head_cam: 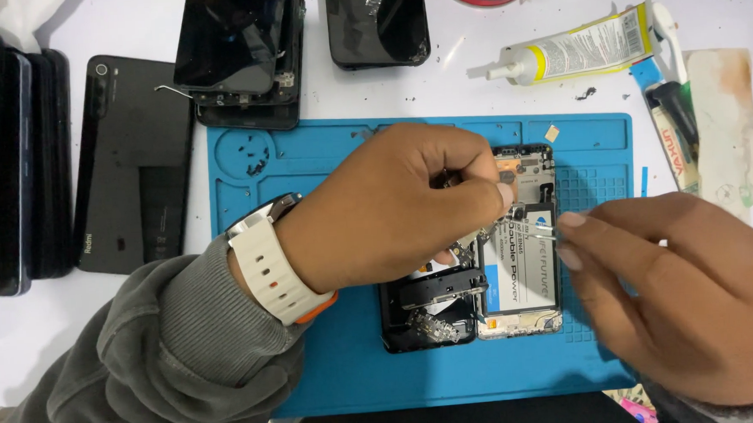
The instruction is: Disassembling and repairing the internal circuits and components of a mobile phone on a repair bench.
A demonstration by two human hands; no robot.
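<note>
Grey sleeve (137, 357) lower left, white watch (268, 258) on wrist. Left hand (385, 211) frame centre, fingers curled, pinching small parts over opened phone (514, 256) on blue mat (323, 155). Right hand (685, 291) lower right, fingertips pinched on thin tweezers (534, 223) touching the phone's battery. Glue tube (573, 51) upper right.

White table (456, 85) bears blue mat (323, 155), black phones (133, 163), glue tube (581, 50), stained cloth (728, 111).

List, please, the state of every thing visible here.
Opened phone: back removed, battery exposed, lying on blue mat.
Left hand: fingers pinched over the phone's upper part.
Right hand: pinching a thin tool.
Glue tube: lying flat, capped.
Back cover: detached, lying flat.
</note>
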